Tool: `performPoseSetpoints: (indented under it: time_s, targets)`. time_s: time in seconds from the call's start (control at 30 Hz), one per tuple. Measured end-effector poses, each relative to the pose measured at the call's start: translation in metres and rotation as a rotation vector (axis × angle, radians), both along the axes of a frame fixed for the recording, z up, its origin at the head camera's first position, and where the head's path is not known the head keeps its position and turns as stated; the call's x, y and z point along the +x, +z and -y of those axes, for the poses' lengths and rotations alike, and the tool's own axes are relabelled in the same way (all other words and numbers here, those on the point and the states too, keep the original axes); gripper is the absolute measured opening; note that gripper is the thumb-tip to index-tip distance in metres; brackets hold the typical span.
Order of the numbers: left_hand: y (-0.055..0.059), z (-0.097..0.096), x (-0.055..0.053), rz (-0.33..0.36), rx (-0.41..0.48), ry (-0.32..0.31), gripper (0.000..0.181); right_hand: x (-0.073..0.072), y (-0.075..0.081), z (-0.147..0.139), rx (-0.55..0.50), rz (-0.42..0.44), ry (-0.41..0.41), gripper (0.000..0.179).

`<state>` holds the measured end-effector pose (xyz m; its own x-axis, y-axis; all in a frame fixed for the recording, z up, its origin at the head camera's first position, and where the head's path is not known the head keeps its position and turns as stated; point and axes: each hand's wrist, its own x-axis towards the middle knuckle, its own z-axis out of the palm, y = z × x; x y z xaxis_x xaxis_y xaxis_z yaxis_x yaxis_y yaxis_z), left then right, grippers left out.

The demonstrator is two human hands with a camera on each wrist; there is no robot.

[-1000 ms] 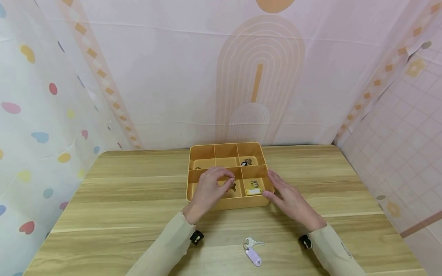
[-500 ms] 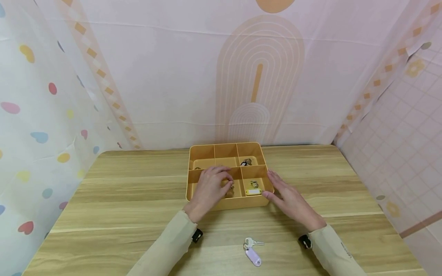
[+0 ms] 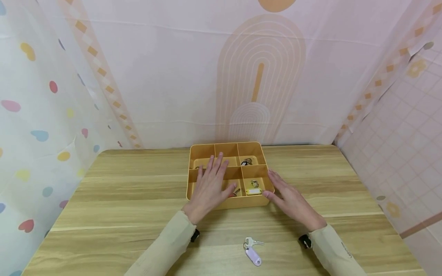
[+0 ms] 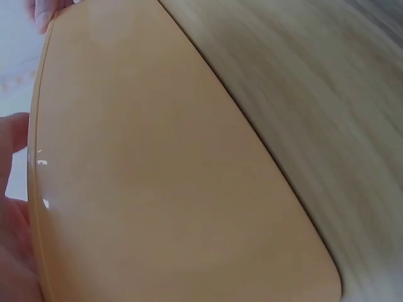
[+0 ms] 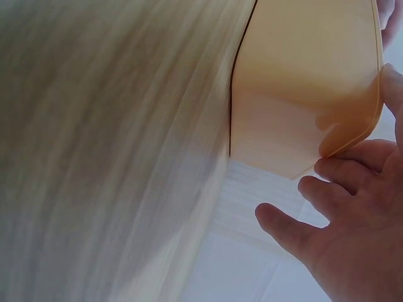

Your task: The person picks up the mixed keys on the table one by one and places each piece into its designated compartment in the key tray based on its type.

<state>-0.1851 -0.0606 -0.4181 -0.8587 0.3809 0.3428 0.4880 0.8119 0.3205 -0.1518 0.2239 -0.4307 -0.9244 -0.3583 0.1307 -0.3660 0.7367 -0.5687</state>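
My left hand [image 3: 208, 191] hovers over the front left part of the orange six-compartment box [image 3: 245, 202], fingers spread and straight, holding nothing. Partly hidden by its thumb, a key with a red tag [image 3: 233, 194] lies in the front middle compartment. My right hand [image 3: 294, 201] touches the box's front right corner, thumb at the front rim and fingers along the right side. Beside that thumb, a key with a yellow tag [image 3: 254, 191] lies in the front right compartment. The right wrist view shows right fingertips [image 5: 329, 167] against the box rim.
A key with a lilac tag [image 3: 253, 256] lies on the wooden table [image 3: 138, 199] in front of the box. Keys with a dark tag [image 3: 246, 162] sit in the back right compartment. Behind the table hangs a patterned cloth [image 3: 172, 76].
My left hand has gone from curled fingers over the front middle compartment to spread, straight fingers. The key with the red tag now shows in that compartment. My right hand stays put.
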Motion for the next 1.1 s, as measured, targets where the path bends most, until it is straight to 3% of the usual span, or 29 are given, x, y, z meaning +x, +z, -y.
performPoseSetpoints:
  time_s: [0.23,0.5,0.83,1.1]
  targets:
    - [0.006,0.007,0.007,0.059,-0.037,0.011,0.086,0.0,0.001,0.0,-0.001,0.01,-0.003,0.079]
    - [0.012,0.035,0.015,0.081,-0.001,0.029,0.089,0.0,0.003,0.001,0.0,0.006,0.0,0.078]
    - [0.005,0.068,0.025,0.07,-0.034,0.059,0.091,0.001,0.001,0.0,-0.003,0.008,-0.006,0.078]
    - [-0.005,0.085,0.031,0.114,-0.061,0.077,0.09,0.003,0.001,0.001,0.017,-0.017,-0.008,0.077]
